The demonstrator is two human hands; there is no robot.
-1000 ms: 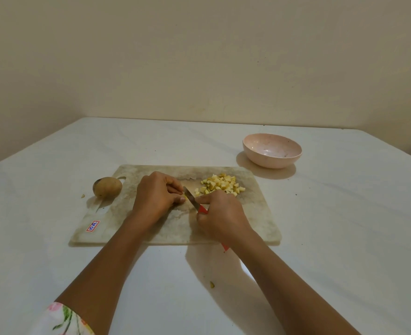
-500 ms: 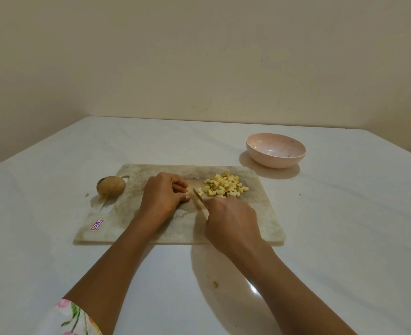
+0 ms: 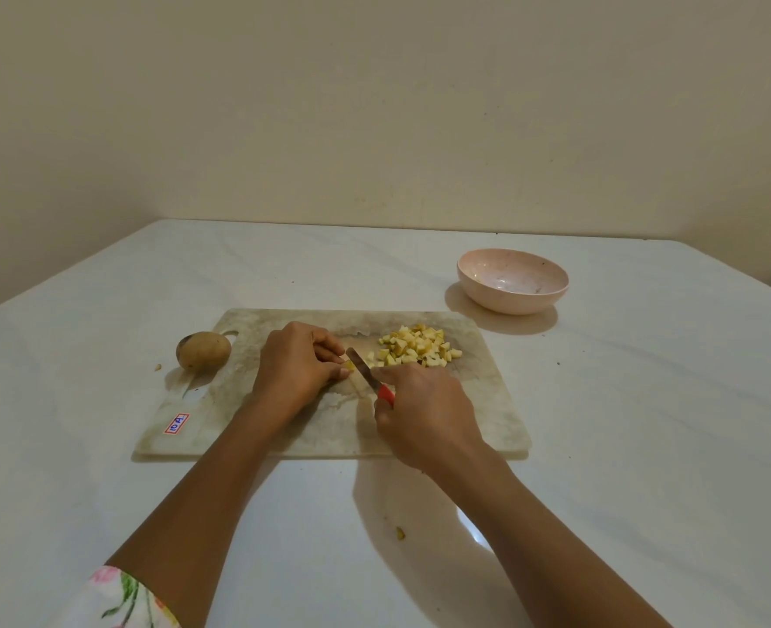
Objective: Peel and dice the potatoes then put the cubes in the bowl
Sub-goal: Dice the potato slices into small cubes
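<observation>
2 hands work mid-board (image 3: 487, 401). Left hand (image 3: 297, 378) is curled, fingertips pinching the last small potato piece (image 3: 350, 365) flat on the board. Right hand (image 3: 424, 414) is closed around the red-handled knife (image 3: 367, 371), blade angled down beside that piece. Cubes (image 3: 419, 349) sit piled just past the blade; bowl (image 3: 512, 285) stands off the board's far right corner with no cubes in it; 1 unpeeled potato (image 3: 203, 350) waits at the board's left edge. Best to keep left fingertips tucked back, cut straight down, short strokes.

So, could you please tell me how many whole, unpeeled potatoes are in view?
1: the whole potato lies on the table beside the cutting board's left edge. None seems hidden.
</observation>
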